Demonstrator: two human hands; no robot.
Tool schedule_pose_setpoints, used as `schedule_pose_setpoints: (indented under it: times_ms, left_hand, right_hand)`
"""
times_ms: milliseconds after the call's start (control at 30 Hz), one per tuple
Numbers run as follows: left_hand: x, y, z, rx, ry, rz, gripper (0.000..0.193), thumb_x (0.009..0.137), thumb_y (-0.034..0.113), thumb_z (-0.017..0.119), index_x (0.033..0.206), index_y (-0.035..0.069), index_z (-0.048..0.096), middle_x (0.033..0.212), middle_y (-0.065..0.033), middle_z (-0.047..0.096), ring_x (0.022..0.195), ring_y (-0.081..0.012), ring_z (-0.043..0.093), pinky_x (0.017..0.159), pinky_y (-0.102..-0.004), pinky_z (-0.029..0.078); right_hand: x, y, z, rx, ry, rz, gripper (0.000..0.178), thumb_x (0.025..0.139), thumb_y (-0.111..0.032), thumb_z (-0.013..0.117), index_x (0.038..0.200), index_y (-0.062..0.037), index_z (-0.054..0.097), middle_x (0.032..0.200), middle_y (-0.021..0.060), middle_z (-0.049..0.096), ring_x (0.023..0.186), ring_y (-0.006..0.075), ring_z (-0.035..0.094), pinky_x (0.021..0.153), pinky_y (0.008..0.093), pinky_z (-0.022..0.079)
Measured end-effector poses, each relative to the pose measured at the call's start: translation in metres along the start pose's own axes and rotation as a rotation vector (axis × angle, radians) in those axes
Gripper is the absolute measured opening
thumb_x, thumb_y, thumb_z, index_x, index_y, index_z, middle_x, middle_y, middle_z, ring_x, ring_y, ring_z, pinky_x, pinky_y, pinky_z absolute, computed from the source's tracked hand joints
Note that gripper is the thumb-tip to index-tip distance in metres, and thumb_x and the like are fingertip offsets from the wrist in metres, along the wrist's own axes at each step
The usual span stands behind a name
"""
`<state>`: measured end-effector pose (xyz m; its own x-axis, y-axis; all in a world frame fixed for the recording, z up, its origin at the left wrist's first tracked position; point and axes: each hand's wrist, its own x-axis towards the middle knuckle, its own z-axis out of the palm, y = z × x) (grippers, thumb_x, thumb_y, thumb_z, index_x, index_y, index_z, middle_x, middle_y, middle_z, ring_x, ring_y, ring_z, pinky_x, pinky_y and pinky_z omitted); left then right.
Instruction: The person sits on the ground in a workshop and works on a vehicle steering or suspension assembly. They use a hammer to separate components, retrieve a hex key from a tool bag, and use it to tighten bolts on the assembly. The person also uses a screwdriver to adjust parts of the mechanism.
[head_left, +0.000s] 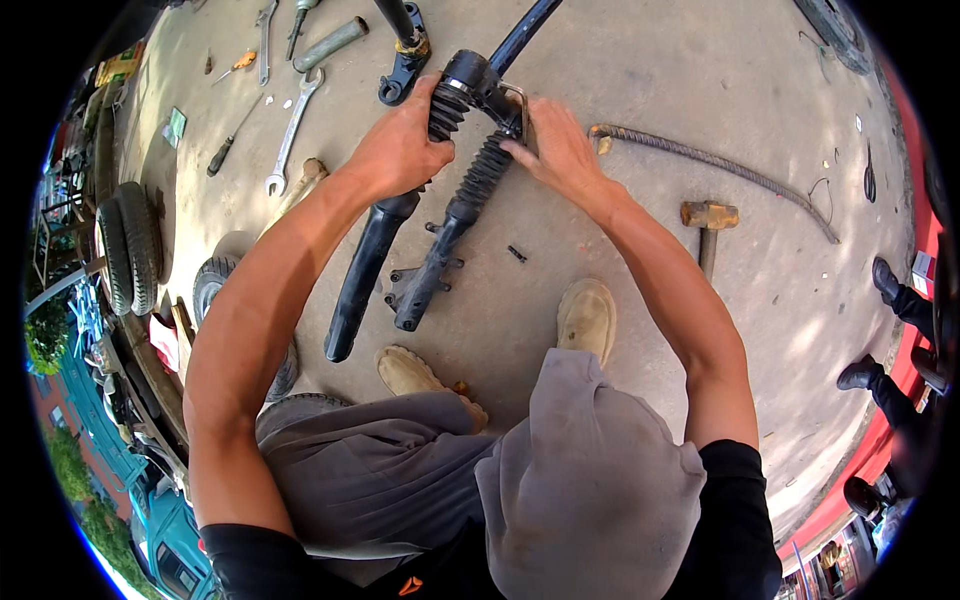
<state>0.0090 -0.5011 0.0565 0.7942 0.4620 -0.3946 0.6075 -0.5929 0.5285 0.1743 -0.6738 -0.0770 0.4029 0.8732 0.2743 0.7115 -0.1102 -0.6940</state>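
A black motorcycle front fork point(372, 265) lies on the ground before me, its two legs pointing toward my feet and ribbed rubber boots point(484, 172) around their upper parts. My left hand point(405, 145) is wrapped round the left leg at its boot, just below the clamp point(468, 75). At the right leg, my right hand point(558, 145) grips the upper end, its thumb against the boot; the other fingertips are partly hidden. A thin bent metal piece point(520, 98) shows beside that hand. Beyond the clamp stretches a dark tube point(525, 35).
Left of the fork lie a large wrench point(294, 135), a screwdriver point(230, 145) and a grey pipe point(331, 44). A second clamp with a stem point(404, 75) sits near my left hand. To the right are a bent ribbed bar point(715, 165) and a hammer point(709, 217). Tyres point(140, 245) stand far left.
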Motion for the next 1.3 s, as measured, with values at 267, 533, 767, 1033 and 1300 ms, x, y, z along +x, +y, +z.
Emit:
schedule_pose_setpoints:
  times_ms: [267, 533, 767, 1033, 1300]
  left_hand:
    - [0.001, 0.007, 0.004, 0.034, 0.052, 0.051, 0.086, 0.085, 0.015, 0.065, 0.16, 0.001, 0.026, 0.095, -0.0267, 0.07, 0.088, -0.0425, 0.071, 0.083, -0.049, 0.055]
    - [0.002, 0.007, 0.008, 0.057, 0.097, 0.124, 0.079, 0.085, 0.012, 0.063, 0.156, -0.001, 0.03, 0.093, -0.0306, 0.069, 0.089, -0.0494, 0.069, 0.083, -0.053, 0.055]
    - [-0.001, 0.014, 0.011, 0.093, 0.058, 0.158, 0.083, 0.085, 0.01, 0.062, 0.158, -0.007, 0.026, 0.092, -0.0344, 0.068, 0.09, -0.0512, 0.068, 0.082, -0.0547, 0.054]
    - [0.0, 0.01, 0.016, 0.115, 0.086, 0.244, 0.078, 0.085, 0.007, 0.063, 0.152, -0.016, 0.03, 0.089, -0.0337, 0.069, 0.089, -0.051, 0.069, 0.081, -0.0543, 0.055]
    - [-0.004, 0.019, 0.013, 0.127, 0.093, 0.186, 0.077, 0.085, 0.006, 0.063, 0.152, -0.012, 0.031, 0.087, -0.034, 0.068, 0.087, -0.0514, 0.069, 0.08, -0.055, 0.055]
  right_hand:
    - [0.023, 0.012, -0.007, -0.044, -0.475, 0.341, 0.082, 0.075, -0.025, 0.09, 0.142, 0.0049, 0.053, 0.134, 0.0301, 0.059, 0.132, 0.0472, 0.055, 0.113, 0.0486, 0.047]
    - [0.026, 0.029, 0.006, -0.033, -0.516, 0.265, 0.068, 0.071, -0.02, 0.088, 0.129, 0.0043, 0.061, 0.127, 0.0283, 0.064, 0.126, 0.0448, 0.059, 0.111, 0.0472, 0.05]
    - [0.02, 0.018, -0.004, 0.031, -0.359, 0.146, 0.04, 0.07, -0.009, 0.083, 0.105, 0.002, 0.067, 0.116, 0.0264, 0.067, 0.11, 0.0426, 0.066, 0.096, 0.0479, 0.055]
    - [0.03, 0.027, -0.016, -0.036, -0.437, -0.09, 0.046, 0.075, -0.015, 0.087, 0.113, 0.0011, 0.065, 0.102, 0.0225, 0.07, 0.104, 0.042, 0.068, 0.093, 0.0473, 0.055]
    - [0.029, 0.028, -0.011, 0.014, -0.491, 0.077, 0.054, 0.076, -0.017, 0.085, 0.121, 0.0012, 0.061, 0.116, 0.025, 0.064, 0.113, 0.0425, 0.063, 0.099, 0.0488, 0.053]
